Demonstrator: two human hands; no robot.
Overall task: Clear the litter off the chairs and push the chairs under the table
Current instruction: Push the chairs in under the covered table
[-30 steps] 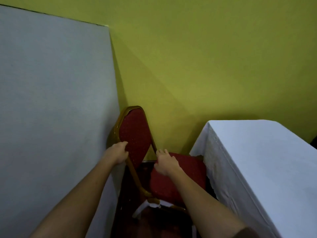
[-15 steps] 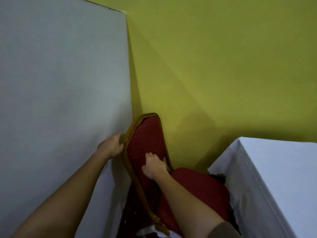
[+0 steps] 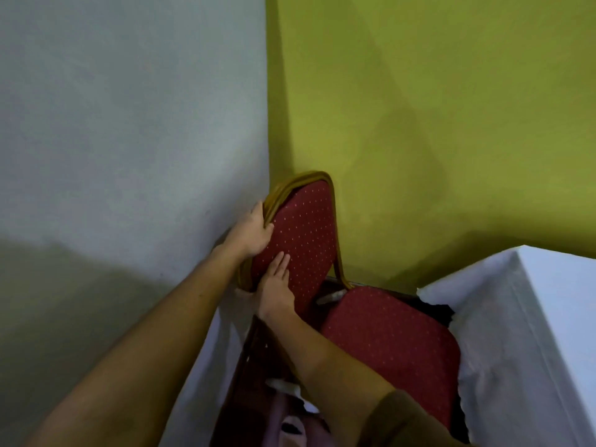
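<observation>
Chair (image 3: 371, 333) sits in the corner where the green wall (image 3: 435, 108) meets a large white panel (image 3: 129, 124): red dotted upholstery, gold frame. Seat points toward the white-clothed table (image 3: 548, 317) on the right; seat edge is just beside the cloth, not under the table.

Left hand (image 3: 250, 230) is wrapped around the backrest's left frame edge, thumb on the padded front, fingers closed behind the gold rail. Right hand (image 3: 277, 285) is lower, palm flat on the backrest front with fingers extended, gripping nothing.

Small pale scrap (image 3: 329, 298) lies at the gap between backrest and seat; can't tell what it is. More pale bits (image 3: 287, 387) show low down left of the seat, blurred.
</observation>
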